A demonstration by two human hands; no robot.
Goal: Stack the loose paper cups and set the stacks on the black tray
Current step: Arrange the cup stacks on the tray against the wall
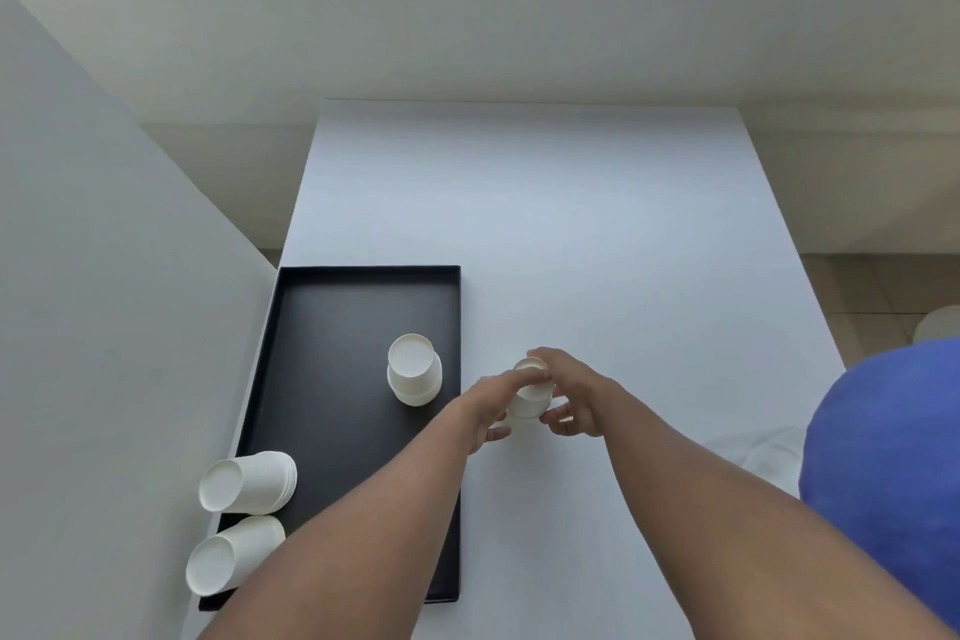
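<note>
Both hands, left hand (485, 411) and right hand (571, 395), grip the upright small stack of white paper cups (530, 392) on the white desk (571, 224), the flat black rectangular tray (332, 327) just left, nearer the left.

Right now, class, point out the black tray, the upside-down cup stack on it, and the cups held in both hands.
black tray (332, 327): head view, bare floor.
upside-down cup stack (411, 354): head view, upturned base.
held cups (529, 403): head view, side wall.
</note>
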